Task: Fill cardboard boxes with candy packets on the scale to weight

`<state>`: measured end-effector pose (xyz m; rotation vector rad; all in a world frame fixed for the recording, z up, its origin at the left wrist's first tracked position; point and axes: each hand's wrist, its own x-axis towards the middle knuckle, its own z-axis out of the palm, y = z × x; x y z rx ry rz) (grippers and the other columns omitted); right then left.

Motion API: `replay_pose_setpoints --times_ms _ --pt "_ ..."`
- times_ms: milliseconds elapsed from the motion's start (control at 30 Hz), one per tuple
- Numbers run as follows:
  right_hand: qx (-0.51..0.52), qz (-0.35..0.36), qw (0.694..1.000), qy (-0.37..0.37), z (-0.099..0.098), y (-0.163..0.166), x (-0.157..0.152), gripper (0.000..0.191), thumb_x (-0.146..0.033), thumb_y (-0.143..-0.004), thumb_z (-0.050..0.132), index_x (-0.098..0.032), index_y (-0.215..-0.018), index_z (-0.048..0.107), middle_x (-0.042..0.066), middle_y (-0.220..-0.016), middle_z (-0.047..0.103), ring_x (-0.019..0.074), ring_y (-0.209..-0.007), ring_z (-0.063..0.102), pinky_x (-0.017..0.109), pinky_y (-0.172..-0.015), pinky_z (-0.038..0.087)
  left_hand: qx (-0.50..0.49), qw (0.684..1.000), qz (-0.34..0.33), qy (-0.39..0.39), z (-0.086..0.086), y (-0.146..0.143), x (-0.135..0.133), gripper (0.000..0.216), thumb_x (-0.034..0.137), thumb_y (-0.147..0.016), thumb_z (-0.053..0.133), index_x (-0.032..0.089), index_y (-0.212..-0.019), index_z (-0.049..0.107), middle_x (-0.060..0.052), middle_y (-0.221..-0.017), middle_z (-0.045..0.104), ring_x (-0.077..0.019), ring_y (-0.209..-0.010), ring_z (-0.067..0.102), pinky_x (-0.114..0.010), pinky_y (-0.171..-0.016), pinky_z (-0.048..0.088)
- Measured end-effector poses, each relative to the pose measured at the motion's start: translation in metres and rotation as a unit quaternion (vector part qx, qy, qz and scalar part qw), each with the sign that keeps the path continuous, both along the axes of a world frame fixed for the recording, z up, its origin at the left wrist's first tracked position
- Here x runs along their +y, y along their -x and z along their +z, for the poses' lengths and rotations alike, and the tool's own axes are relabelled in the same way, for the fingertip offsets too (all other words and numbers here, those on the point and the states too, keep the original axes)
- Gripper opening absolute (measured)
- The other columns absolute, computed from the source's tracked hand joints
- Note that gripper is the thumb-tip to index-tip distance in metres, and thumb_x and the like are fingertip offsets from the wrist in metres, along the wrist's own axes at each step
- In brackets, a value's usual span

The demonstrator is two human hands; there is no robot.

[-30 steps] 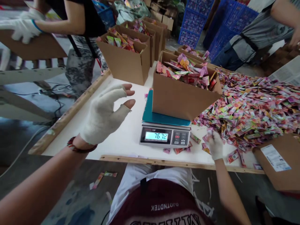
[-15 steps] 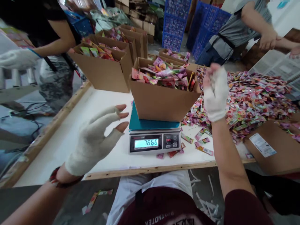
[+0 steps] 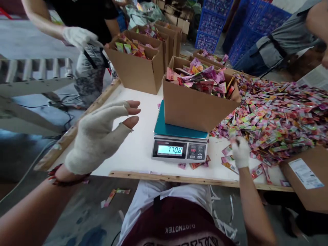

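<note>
A brown cardboard box (image 3: 197, 109) full of small colourful packets (image 3: 202, 76) stands on the teal plate (image 3: 179, 131) of a digital scale (image 3: 180, 150). The lit display reads digits like 7708. My left hand (image 3: 98, 133), in a fingerless white glove, hovers left of the scale, open with thumb and fingers apart, touching nothing. Low over the table to the scale's right is my gloved right hand (image 3: 240, 150), somewhat blurred. Its fingers are curled together, and a small packet (image 3: 232, 134) appears pinched at their tips. Loose packets lie beside and beneath it.
A large heap of packets (image 3: 282, 116) covers the table's right side. At the right edge sits a labelled carton (image 3: 307, 177). More filled boxes (image 3: 138, 70) stand behind left. One co-worker (image 3: 87, 20) is at the left, another (image 3: 284, 41) at the back right. Blue crates (image 3: 212, 24) are stacked behind.
My right hand has dropped from beside the box to the loose packets on the table. The display has changed from digits like 7666 to 7708. My left hand stays open; the view has shifted left.
</note>
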<state>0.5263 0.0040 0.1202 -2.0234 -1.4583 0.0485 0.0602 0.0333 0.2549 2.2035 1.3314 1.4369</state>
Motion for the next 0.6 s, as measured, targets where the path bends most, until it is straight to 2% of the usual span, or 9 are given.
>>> replay_pose_setpoints --times_ms 67,133,200,267,367,500,600 --pt "-0.037 -0.009 0.985 -0.166 0.059 0.0 0.011 0.033 -0.05 -0.096 0.056 -0.018 -0.091 0.063 0.006 -0.086 0.063 0.02 -0.08 0.055 0.034 -0.079 0.046 -0.001 1.0 -0.007 -0.022 0.005 -0.003 0.003 0.019 0.023 -0.096 0.069 0.015 -0.112 0.073 -0.01 -0.128 0.074 -0.0219 -0.116 0.072 -0.043 -0.106 0.057" --pt "-0.087 0.016 0.951 -0.296 0.12 0.016 0.026 0.035 -0.052 -0.098 0.06 -0.018 -0.093 0.064 0.006 -0.086 0.063 0.0191 -0.079 0.056 0.035 -0.079 0.046 -0.002 0.999 -0.03 -0.036 0.011 -0.009 0.005 0.018 0.022 -0.096 0.068 0.015 -0.112 0.073 -0.009 -0.128 0.074 -0.0209 -0.116 0.072 -0.042 -0.106 0.057" --pt "-0.127 0.081 0.925 -0.349 0.174 0.043 0.045 0.032 -0.048 -0.101 0.06 -0.017 -0.098 0.066 0.005 -0.086 0.063 0.0183 -0.08 0.058 0.035 -0.081 0.047 0.0 0.997 -0.056 -0.047 0.018 -0.019 0.008 0.017 0.023 -0.096 0.068 0.017 -0.111 0.072 -0.007 -0.126 0.074 -0.0202 -0.117 0.071 -0.043 -0.109 0.056" --pt "-0.14 0.155 0.914 -0.347 0.212 0.07 0.065 0.027 -0.044 -0.103 0.058 -0.018 -0.101 0.065 0.005 -0.09 0.065 0.0175 -0.084 0.06 0.034 -0.082 0.049 0.006 0.997 -0.068 -0.047 0.024 -0.029 0.008 0.015 0.026 -0.097 0.066 0.022 -0.11 0.072 -0.004 -0.126 0.074 -0.02 -0.119 0.07 -0.042 -0.111 0.055" --pt "-0.151 0.209 0.911 -0.323 0.239 0.098 0.088 0.018 -0.036 -0.104 0.057 -0.02 -0.098 0.064 0.004 -0.092 0.067 0.0158 -0.086 0.061 0.032 -0.084 0.05 0.022 0.998 -0.055 -0.023 0.03 -0.04 0.008 0.013 0.032 -0.098 0.063 0.029 -0.106 0.072 0.001 -0.127 0.074 -0.0202 -0.121 0.07 -0.041 -0.111 0.056" --pt "-0.148 0.245 0.902 -0.322 0.248 0.108 0.106 0.015 -0.032 -0.102 0.061 -0.023 -0.09 0.061 0.004 -0.089 0.065 0.0168 -0.084 0.061 0.034 -0.083 0.051 0.045 0.996 -0.057 -0.045 0.039 -0.044 0.008 0.015 0.034 -0.099 0.06 0.026 -0.107 0.071 0.0 -0.127 0.074 -0.0192 -0.119 0.07 -0.042 -0.109 0.057" --pt "-0.146 0.272 0.916 -0.257 0.253 0.108 0.116 0.012 -0.031 -0.101 0.062 -0.023 -0.091 0.063 0.006 -0.095 0.067 0.0187 -0.091 0.062 0.037 -0.09 0.052 0.089 0.993 -0.046 -0.064 0.058 -0.058 0.014 0.026 0.037 -0.103 0.053 0.02 -0.111 0.071 -0.002 -0.13 0.072 -0.0169 -0.124 0.067 -0.04 -0.112 0.054"
